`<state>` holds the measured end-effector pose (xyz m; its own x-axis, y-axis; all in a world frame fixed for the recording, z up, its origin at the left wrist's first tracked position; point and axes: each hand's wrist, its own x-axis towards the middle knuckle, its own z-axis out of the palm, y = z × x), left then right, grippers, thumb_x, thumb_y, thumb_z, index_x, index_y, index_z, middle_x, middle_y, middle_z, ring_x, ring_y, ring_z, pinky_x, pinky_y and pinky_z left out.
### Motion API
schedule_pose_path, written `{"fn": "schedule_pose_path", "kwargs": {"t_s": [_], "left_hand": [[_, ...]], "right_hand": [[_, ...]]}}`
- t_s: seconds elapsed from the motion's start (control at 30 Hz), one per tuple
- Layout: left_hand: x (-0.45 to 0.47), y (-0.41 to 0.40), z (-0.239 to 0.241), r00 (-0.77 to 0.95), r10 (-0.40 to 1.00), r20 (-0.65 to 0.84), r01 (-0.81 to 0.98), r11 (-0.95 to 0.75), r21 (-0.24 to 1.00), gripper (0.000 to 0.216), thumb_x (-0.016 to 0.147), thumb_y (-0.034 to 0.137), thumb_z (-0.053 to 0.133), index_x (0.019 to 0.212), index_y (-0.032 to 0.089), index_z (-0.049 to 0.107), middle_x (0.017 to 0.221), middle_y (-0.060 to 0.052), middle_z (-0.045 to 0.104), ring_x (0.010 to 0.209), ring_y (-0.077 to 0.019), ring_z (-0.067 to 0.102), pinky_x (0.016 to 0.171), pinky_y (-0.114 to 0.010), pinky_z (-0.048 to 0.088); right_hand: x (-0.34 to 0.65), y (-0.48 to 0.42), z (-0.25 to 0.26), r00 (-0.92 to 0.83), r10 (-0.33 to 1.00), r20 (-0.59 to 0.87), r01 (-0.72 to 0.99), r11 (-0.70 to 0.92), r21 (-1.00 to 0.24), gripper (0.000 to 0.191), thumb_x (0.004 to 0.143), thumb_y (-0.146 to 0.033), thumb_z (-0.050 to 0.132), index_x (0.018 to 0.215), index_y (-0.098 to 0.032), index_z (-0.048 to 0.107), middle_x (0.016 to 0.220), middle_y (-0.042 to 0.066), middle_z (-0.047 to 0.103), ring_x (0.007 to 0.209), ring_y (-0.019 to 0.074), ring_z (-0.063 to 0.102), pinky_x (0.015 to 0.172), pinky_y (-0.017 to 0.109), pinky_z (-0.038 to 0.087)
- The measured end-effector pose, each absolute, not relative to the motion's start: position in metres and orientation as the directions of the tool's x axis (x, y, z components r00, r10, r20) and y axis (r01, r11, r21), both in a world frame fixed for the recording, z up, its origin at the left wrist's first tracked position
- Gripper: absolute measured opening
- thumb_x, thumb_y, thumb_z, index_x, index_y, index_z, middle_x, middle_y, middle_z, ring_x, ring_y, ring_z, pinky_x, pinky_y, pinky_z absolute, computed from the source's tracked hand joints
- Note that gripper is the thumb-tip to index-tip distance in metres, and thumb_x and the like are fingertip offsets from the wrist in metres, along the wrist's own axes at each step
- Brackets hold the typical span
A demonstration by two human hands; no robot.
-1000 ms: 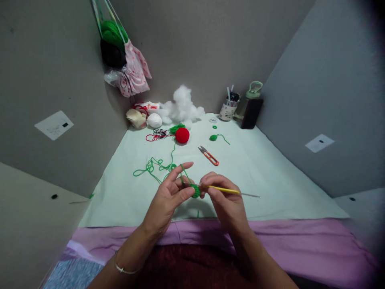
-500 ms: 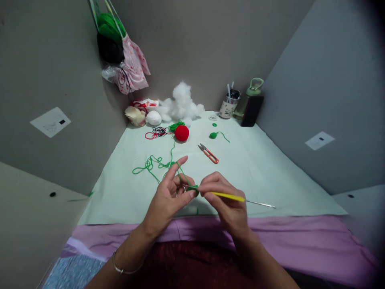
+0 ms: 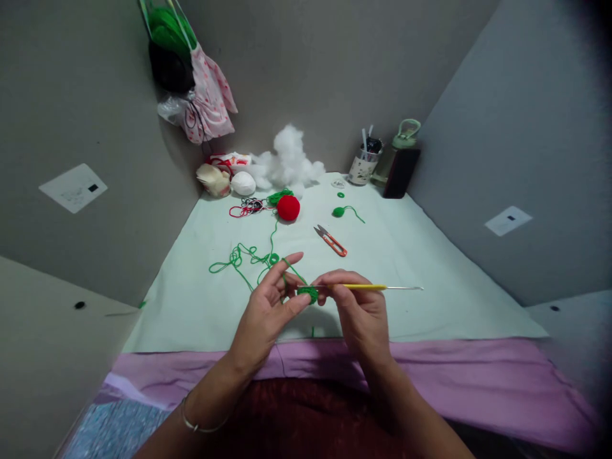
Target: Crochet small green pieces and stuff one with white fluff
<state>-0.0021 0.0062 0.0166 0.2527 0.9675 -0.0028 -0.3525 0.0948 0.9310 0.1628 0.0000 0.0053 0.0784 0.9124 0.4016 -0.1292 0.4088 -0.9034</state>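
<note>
Working a green crochet stitch

Green yarn (image 3: 238,256) is strewn at left — a tangle that might snag. By the left hand (image 3: 268,313), a crocheted piece (image 3: 308,294) is pinched at centre, yarn draped over the index finger (image 3: 294,258). Beyond, thread snips (image 3: 337,245) are laid clear. By the right hand (image 3: 362,315), a yellow-handled crochet hook (image 3: 368,287) is held across the piece's edge — steady tension seems called for next.

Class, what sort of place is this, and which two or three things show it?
Probably a small craft workspace, perhaps a booth: grey panels stand behind and on both sides of the table, fluffy white fibre sits at its far edge, and the right hand holds a yellow-handled hook.
</note>
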Motion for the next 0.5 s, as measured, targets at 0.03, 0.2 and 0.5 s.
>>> {"fn": "schedule_pose_path", "kwargs": {"t_s": [0.03,0.2,0.5], "left_hand": [[-0.0022,0.0062,0.0157,0.245,0.969,-0.003,-0.345,0.090,0.934,0.062,0.087,0.027,0.079,0.146,0.029,0.058,0.098,-0.001,0.062,0.097,-0.0174,0.056,0.095,-0.031,0.042],[-0.0040,0.0049,0.0146,0.218,0.976,-0.003,-0.321,0.074,0.944,0.062,0.086,0.027,0.080,0.145,0.029,0.060,0.097,-0.001,0.063,0.097,-0.0177,0.056,0.098,-0.032,0.041],[-0.0009,0.0030,0.0141,0.233,0.972,-0.040,-0.399,0.133,0.907,0.075,0.084,0.024,0.082,0.151,0.035,0.052,0.095,0.001,0.060,0.084,-0.0121,0.055,0.077,-0.025,0.044]], "right_hand": [[0.1637,-0.0003,0.0055,0.062,0.916,0.396,-0.124,0.401,-0.907,0.014,0.098,-0.032,0.068,0.099,-0.023,0.078,0.087,0.004,0.075,0.068,0.0140,0.065,0.066,0.030,0.057],[0.1670,-0.0037,0.0079,-0.031,0.886,0.462,-0.065,0.459,-0.886,0.015,0.097,-0.030,0.068,0.106,-0.025,0.080,0.095,0.005,0.071,0.070,0.0140,0.065,0.066,0.031,0.057],[0.1622,0.0015,0.0039,0.039,0.903,0.428,-0.172,0.428,-0.887,0.017,0.101,-0.031,0.062,0.099,-0.024,0.077,0.088,0.003,0.068,0.068,0.0128,0.064,0.066,0.031,0.054]]}}
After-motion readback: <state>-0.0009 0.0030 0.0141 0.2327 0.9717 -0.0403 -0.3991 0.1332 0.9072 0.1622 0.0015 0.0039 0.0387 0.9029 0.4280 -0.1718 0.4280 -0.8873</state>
